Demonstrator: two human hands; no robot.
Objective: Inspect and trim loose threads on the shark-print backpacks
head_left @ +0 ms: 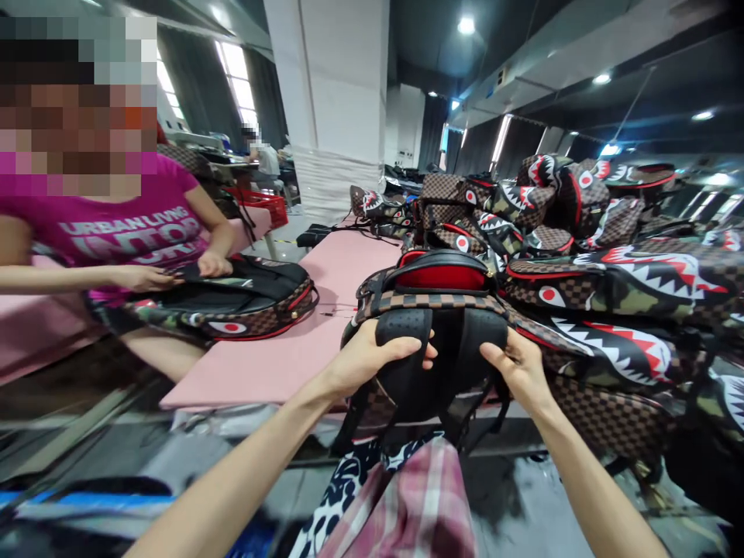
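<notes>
In front of me, at the edge of the pink table, a brown-checked backpack has its black strap side towards me. Its top compartment gapes, showing a red lining. My left hand is closed around the left shoulder strap, thumb on top and fingertips showing past its inner edge. My right hand grips the right shoulder strap, with the thumb on the near face and the fingers mostly hidden behind. Below the hands, the lower part of the backpack hangs over my lap.
Similar backpacks with shark-mouth prints are heaped on the right, close to my right hand. Across the pink table, a co-worker in a magenta shirt handles another backpack. A white pillar stands behind.
</notes>
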